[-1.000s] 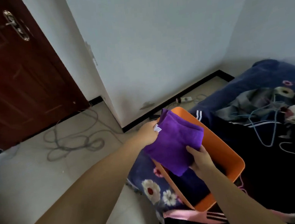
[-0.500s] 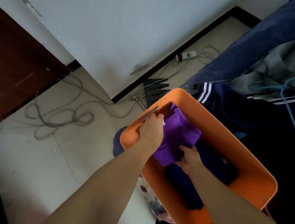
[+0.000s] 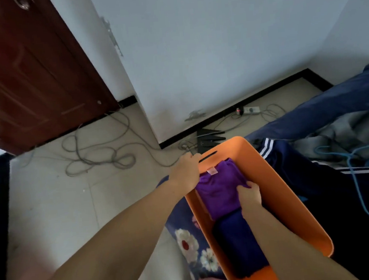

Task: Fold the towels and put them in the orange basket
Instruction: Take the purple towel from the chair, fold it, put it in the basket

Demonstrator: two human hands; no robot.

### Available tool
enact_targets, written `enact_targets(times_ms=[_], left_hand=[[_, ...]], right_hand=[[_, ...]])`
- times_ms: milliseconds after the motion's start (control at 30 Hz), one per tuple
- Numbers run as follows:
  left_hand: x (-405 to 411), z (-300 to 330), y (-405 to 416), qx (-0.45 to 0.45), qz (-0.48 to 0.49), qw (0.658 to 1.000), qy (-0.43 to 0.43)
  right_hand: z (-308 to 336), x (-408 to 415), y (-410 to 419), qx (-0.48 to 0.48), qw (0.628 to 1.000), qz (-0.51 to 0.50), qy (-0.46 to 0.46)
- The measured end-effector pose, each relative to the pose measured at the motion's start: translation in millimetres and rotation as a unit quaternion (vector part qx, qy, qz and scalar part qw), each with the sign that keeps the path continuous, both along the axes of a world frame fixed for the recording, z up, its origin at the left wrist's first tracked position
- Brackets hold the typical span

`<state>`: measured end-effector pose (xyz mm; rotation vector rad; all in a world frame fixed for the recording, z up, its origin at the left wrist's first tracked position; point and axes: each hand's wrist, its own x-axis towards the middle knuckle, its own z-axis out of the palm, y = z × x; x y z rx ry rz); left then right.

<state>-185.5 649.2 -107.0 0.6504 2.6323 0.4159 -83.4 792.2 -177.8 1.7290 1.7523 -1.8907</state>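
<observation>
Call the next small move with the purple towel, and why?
Probably let go and lift both hands out. The purple towel already lies folded in the orange basket, overlapping the dark blue towel. The right hand still rests on its edge; the left hand is at the basket's rim.

Both forearms are bare to the frame's edge, the left hand (image 3: 185, 173) and right hand (image 3: 249, 195) unadorned.

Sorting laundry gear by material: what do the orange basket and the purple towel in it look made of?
The orange basket looks like moulded plastic with a smooth matte finish: thin one-piece walls, rounded corners, a cut-out handle slot. The purple towel looks like soft, plush cloth, perhaps microfibre: it creases softly and has a sewn-in label.
</observation>
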Motion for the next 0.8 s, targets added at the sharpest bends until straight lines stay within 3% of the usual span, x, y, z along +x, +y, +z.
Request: enact_targets(times_ms=[67,167,267,367,533,800], left_hand=[[3.0,21.9,-14.4,0.005,0.016,1.000,0.023],[15.8,63.1,-55.2,-0.005,0.048,0.996,0.081],[35.0,99.4,-118.1,-0.062,0.093,0.980,0.163],[72.8,129.9,-202.7,-0.116,0.156,0.955,0.222],[146.6,165.0,-316.7,-0.148,0.275,0.922,0.231],[333.6,197.3,-484.2,-0.197,0.478,0.836,0.186]], right_hand=[[34.8,-12.0,-9.1,0.113,0.990,0.085,0.017],[86.9,-25.2,-39.3,0.264,0.933,0.234,0.070],[128.9,-34.5,-91.0,0.415,0.821,0.383,0.082],[168.2,-22.5,-161.4,0.523,0.665,0.524,0.099],[215.6,8.8,-269.6,0.597,0.501,0.609,0.150],[257.1,125.2,-469.3,0.596,0.318,0.681,0.283]])
